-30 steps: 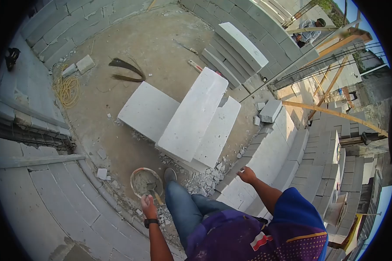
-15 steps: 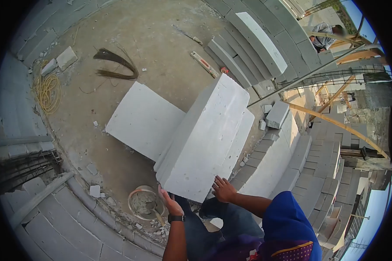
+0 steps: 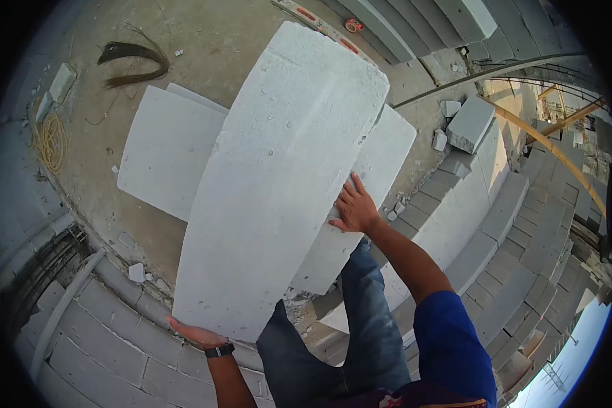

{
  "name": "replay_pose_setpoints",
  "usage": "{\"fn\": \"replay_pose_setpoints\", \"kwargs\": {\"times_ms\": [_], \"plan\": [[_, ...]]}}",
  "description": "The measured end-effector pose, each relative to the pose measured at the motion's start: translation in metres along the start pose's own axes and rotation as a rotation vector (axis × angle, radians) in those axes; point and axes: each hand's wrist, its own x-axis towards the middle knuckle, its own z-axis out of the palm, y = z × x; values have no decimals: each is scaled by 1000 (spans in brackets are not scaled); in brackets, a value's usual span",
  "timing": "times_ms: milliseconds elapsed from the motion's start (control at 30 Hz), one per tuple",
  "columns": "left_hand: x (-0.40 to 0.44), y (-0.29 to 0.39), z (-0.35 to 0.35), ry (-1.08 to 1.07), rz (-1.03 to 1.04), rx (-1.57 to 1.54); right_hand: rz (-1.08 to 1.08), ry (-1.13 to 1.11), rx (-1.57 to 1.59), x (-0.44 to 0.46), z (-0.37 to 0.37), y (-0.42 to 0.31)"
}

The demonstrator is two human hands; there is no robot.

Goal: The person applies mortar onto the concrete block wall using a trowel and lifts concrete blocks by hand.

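While the white block overlaps a lower slab, we touch it with both hands.
Our left hand meets the near corner, whether pinching we cannot tell; our right hand, fingers spread, touches the right side.

The large block looks like pale aerated concrete: matt and chalky, mostly smooth across its broad face, with small pits and a rough, chipped edge. The slab beneath it shares that dry, powdery finish. Matt concrete makes up the dusty floor. The dark bundle is of thin, wiry strands, and the yellow rope looks matt. Smooth-sided, the level could be metal or plastic. The trousers are faded denim, the blue sleeve soft cloth, the pole bare wood.
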Motion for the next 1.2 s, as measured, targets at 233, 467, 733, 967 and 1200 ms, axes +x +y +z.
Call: {"fn": "replay_pose_setpoints", "kwargs": {"times_ms": [233, 467, 733, 967, 1200], "plan": [[-1, -2, 6, -76, 82, 95, 532, 855, 578, 70, -121, 216], [26, -15, -37, -49, 203, 23, 423, 456, 596, 142, -279, 64], [-62, -68, -56, 81, -104, -110, 618, 396, 370, 59, -242, 71], [-185, -204, -99, 104, -338, -196, 760, 333, 279, -57, -188, 125], [-94, -230, -53, 53, -337, -269, 616, 561, 485, -4, -103, 188]]}}
